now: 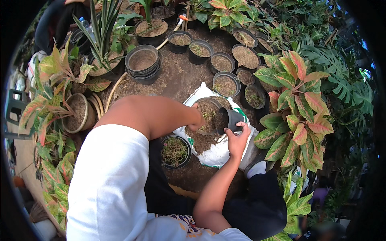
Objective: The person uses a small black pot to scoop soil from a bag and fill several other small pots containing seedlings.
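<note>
My right hand (237,139) grips a small black plastic pot (234,119), tipped on its side with its mouth facing left and dark soil inside. The tilted pot's mouth is at the right rim of a wider plant pot (208,132), which holds soil and thin green seedlings (208,115). At this wider pot's left side is my left hand (197,118); its fingers are partly hidden, so its grip is unclear. Beneath them lies an opened white plastic sack (212,155) with loose soil (201,142) on it. Near my left knee stands a black pot of tangled trailing stems (174,151).
Several black pots with soil and small plants (221,62) stand ahead and to the right. Stacked pots (142,61) sit ahead left, beside a hose (114,87). Aglaonema plants with pink-green leaves (301,111) flank both sides. Another person (49,27) is at the upper left.
</note>
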`<action>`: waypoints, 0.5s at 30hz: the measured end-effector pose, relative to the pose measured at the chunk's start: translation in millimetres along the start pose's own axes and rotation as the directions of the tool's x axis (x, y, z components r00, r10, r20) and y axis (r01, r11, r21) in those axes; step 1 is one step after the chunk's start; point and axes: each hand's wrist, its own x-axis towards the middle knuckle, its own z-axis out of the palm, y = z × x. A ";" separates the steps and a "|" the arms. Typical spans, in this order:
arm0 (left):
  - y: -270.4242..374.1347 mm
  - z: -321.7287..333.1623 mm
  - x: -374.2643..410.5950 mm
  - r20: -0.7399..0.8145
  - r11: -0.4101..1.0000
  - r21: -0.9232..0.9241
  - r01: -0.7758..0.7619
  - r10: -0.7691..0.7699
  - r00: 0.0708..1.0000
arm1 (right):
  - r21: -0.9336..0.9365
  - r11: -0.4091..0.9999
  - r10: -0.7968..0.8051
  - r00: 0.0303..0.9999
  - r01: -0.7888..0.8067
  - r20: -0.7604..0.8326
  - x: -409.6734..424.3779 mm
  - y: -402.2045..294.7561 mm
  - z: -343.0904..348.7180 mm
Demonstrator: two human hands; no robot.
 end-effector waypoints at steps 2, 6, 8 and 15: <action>0.5 -15.5 -16.3 -0.073 1.000 -0.026 0.003 -0.005 0.997 | -0.002 1.000 0.023 0.999 -0.023 -0.045 0.6 7.3 1.8; -19.1 -12.1 -18.2 -0.299 0.988 -0.108 0.114 -0.142 0.944 | 0.119 0.988 0.106 0.994 -0.102 -0.034 -2.0 3.6 -0.7; -27.6 -14.8 -20.5 -0.347 0.975 -0.053 0.217 -0.222 0.911 | 0.129 0.980 0.160 0.986 -0.154 -0.037 -1.6 -4.0 -6.3; -50.2 -2.8 -8.0 -0.289 0.879 -0.426 0.212 -0.354 0.889 | -0.100 0.992 -0.056 0.988 0.070 0.144 54.3 -36.3 -17.3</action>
